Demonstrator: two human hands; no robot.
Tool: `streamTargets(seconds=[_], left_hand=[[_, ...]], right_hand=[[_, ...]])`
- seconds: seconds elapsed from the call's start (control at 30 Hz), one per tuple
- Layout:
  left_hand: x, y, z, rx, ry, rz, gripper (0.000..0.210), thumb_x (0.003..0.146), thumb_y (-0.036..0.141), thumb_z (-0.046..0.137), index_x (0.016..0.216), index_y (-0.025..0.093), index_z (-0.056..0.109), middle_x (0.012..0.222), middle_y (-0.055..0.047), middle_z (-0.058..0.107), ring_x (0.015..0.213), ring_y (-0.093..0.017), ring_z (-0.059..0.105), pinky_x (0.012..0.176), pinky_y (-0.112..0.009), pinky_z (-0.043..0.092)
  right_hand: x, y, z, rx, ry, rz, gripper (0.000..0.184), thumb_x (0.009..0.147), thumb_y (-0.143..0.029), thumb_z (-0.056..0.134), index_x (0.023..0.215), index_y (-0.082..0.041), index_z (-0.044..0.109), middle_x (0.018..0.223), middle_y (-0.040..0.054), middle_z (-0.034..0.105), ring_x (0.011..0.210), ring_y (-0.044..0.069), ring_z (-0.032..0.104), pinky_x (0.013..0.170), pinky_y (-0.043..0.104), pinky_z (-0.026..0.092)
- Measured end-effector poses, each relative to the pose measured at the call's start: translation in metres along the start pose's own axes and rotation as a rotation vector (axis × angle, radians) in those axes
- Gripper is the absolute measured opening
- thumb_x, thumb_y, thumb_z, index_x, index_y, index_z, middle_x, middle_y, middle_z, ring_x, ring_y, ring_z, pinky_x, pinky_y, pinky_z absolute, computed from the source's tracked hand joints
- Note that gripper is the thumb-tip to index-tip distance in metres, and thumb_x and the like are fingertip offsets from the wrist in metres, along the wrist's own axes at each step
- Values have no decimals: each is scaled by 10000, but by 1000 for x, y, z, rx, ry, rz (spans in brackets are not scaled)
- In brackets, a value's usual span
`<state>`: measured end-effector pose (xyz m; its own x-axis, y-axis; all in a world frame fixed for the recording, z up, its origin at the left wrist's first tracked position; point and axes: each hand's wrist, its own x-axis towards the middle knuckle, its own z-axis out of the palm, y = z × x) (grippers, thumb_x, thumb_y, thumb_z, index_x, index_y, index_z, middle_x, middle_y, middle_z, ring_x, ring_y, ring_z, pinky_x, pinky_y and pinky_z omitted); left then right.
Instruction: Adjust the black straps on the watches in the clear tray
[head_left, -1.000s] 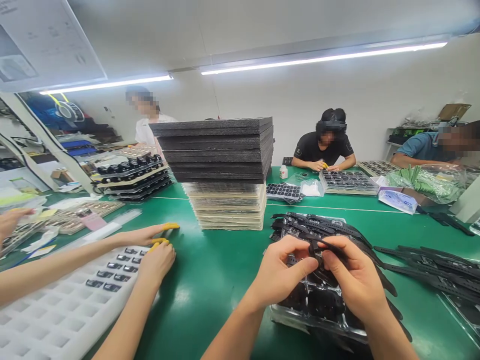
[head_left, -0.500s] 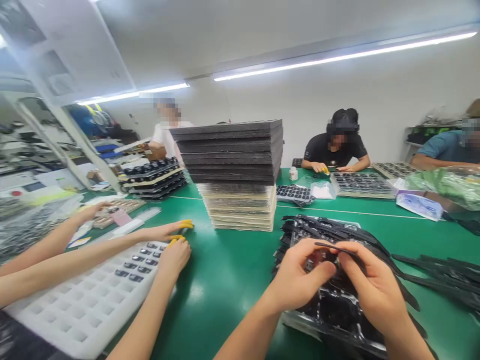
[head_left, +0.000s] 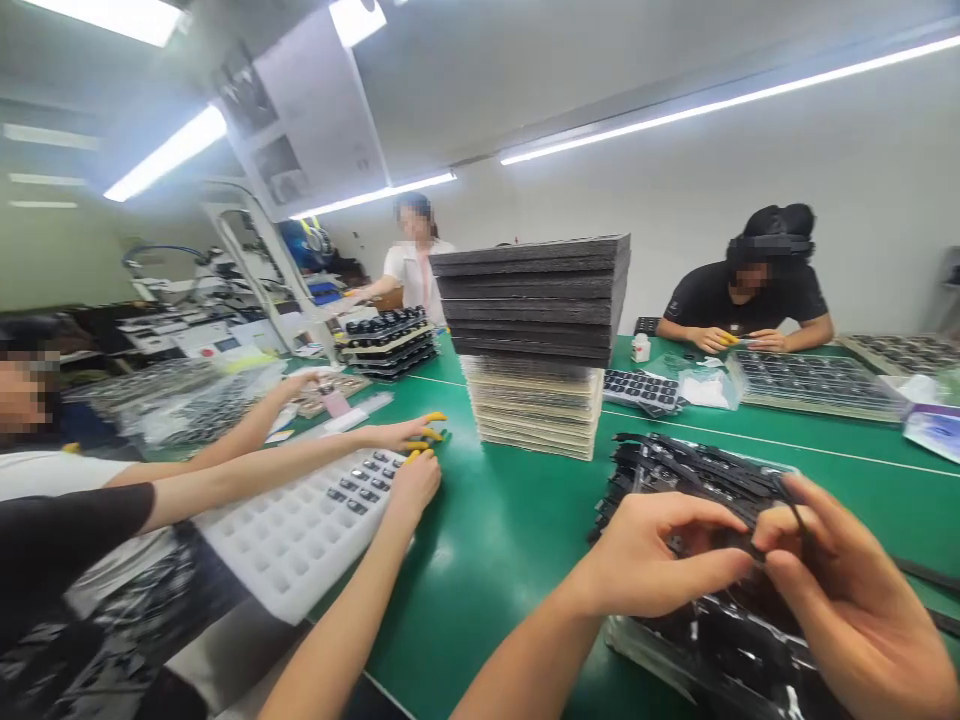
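Low in the right half of the view, both my hands are raised over a clear plastic tray (head_left: 652, 655) of black parts. A thin black strap (head_left: 801, 512) is bent between them. My left hand (head_left: 667, 560) pinches one end of it between thumb and fingers. My right hand (head_left: 855, 590) closes round the strap, which loops up past its fingers. Exactly where the fingertips meet, the strap is partly hidden. Just behind my hands, more black straps (head_left: 675, 460) lie heaped across the tray.
A tall stack of black foam sheets (head_left: 532, 300) over pale trays (head_left: 536, 410) stands mid-table. To the left, a co-worker's yellow-tipped hands (head_left: 416, 475) reach over a white foam tray (head_left: 255, 540). Across the table, a person in black (head_left: 750, 300) works beside a tray of parts (head_left: 817, 380).
The view has swung left, so things appear further right. My right hand has turned and the strap, earlier held nearly straight, is now bent into a loop.
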<state>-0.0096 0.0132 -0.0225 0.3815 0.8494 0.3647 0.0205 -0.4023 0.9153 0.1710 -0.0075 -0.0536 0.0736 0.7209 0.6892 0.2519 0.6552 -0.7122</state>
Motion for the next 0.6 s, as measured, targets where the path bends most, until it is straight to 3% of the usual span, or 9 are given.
streamTargets(seconds=[0.07, 0.13, 0.23, 0.3, 0.47, 0.6], left_hand=[[0, 2, -3, 13, -48, 26, 315, 821, 327, 754, 1085, 161, 798, 767, -37, 673, 664, -134, 555, 625, -229, 478], [1, 4, -6, 27, -67, 39, 307, 840, 313, 744, 1102, 159, 788, 817, -47, 686, 712, -144, 581, 668, -235, 492], [1, 6, -9, 51, -62, 38, 303, 838, 318, 760, 1098, 163, 785, 868, -58, 700, 753, -158, 608, 690, -243, 497], [0, 7, -10, 53, -53, 43, 308, 836, 325, 766, 1100, 168, 785, 871, -59, 700, 749, -158, 612, 685, -245, 494], [0, 6, -13, 60, -8, 79, 298, 841, 332, 762, 1092, 175, 790, 843, -52, 692, 744, -155, 604, 718, -259, 489], [2, 6, -15, 64, 3, 92, 293, 851, 364, 755, 1081, 187, 798, 872, -62, 713, 779, -170, 611, 759, -280, 491]], right_hand=[[1, -1, -1, -34, -36, -64, 290, 964, -342, 677, 1251, -330, 718, 942, 52, 692, 772, 196, 657, 655, 271, 578], [3, -4, 1, -43, 11, -83, 178, 987, -304, 647, 1130, -309, 753, 982, 68, 692, 823, 210, 647, 655, 289, 562], [3, -11, 7, 16, 149, -4, 144, 1022, -318, 588, 995, -276, 723, 1002, 90, 685, 904, 237, 645, 552, 270, 511], [3, -13, 10, 44, 176, 33, 150, 1031, -320, 569, 977, -269, 699, 1005, 93, 681, 925, 240, 646, 516, 254, 490], [4, -7, 3, 77, -3, -25, 124, 1013, -274, 587, 1025, -264, 710, 1076, 103, 693, 940, 251, 671, 647, 319, 566], [6, -6, -2, 95, -71, -51, 144, 1008, -245, 587, 1046, -285, 721, 1096, 88, 715, 973, 253, 678, 779, 369, 594]])
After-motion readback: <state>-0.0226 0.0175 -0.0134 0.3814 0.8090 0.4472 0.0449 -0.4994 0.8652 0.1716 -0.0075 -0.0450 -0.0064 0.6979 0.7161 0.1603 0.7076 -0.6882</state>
